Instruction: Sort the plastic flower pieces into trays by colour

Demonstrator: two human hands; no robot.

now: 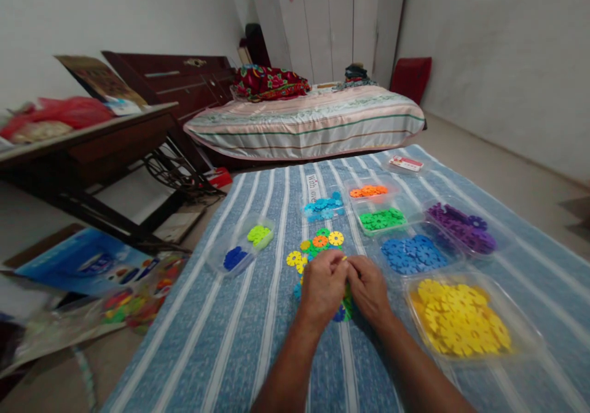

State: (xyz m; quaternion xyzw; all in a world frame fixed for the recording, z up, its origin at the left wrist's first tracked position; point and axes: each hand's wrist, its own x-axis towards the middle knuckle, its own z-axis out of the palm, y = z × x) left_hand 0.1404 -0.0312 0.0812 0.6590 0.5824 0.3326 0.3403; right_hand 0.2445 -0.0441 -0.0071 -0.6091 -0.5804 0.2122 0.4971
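My left hand (322, 285) and my right hand (367, 287) meet over a joined cluster of coloured snowflake-shaped plastic discs (318, 244) on a blue striped cloth (230, 339). Both hands are closed, fingertips pinched together on part of the cluster. Yellow, orange and green discs show just beyond the fingers; blue and green ones (343, 310) peek out beneath the hands. What exactly the fingertips pinch is hidden.
Clear trays hold sorted discs: yellow (461, 321), blue (412, 253), purple (463, 225), green (381, 218), orange (367, 190). A loose light-blue pile (322, 206) and a small tray with lime and dark-blue discs (246, 246) lie left. A mattress (313, 124), a table (83, 149) and packaging (87, 265) surround the cloth.
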